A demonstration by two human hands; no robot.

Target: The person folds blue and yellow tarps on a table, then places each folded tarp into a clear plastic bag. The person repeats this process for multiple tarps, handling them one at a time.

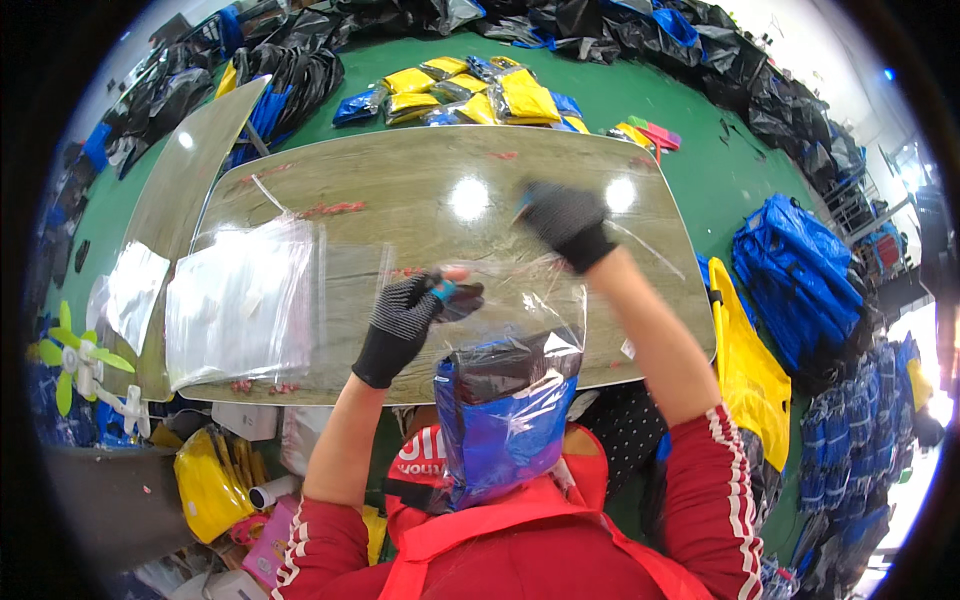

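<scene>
A blue and black folded fabric item (515, 415) in a clear plastic bag (565, 345) stands against my front at the table's near edge, the bag's loose film rising above it. Just left of that film is my left hand (400, 325) in a black and grey knit glove. Its fingers are curled, thumb and forefinger close together, with a bit of teal between them; what they hold, if anything, is hidden. Farther right, my right hand (568, 222), gloved alike, is raised over the tabletop (420, 200). Motion smears its fingers.
A stack of clear plastic bags (245, 305) lies on the table's left side. Yellow and blue packed bundles (470, 95) cover the green floor beyond. Blue bags (800, 280) and a yellow bag (750, 370) sit at the right. A green-bladed fan (80, 355) stands left.
</scene>
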